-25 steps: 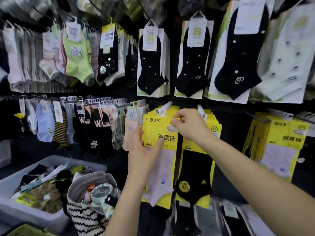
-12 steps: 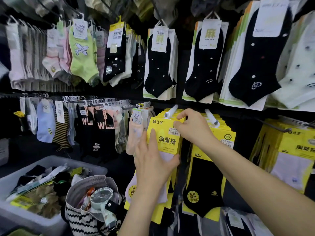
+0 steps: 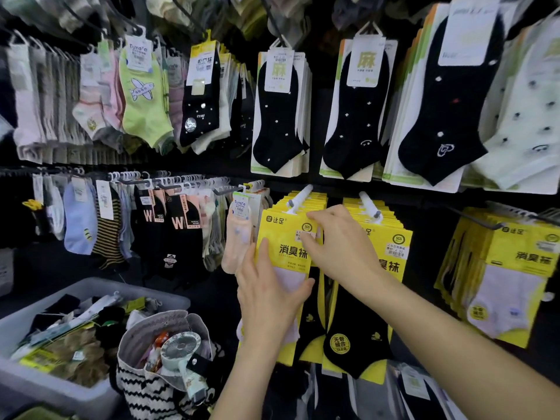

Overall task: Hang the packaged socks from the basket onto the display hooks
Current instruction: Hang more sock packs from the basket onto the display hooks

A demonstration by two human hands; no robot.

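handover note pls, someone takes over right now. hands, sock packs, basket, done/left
Left hand: flat against the front yellow sock pack, fingers on its lower half, steadying it.
Right hand: grip pinching that pack's top right corner, just below the white display hook.
Pack: at the front of the yellow stack on that hook; whether its hole is fully over the hook tip cannot be told.
Neighbouring hook carries yellow packs of black socks.
Grey basket, lower left, holds more packaged socks.
Done: this pack at its hook.
Left: seat it, let go, hang the basket's remaining packs.
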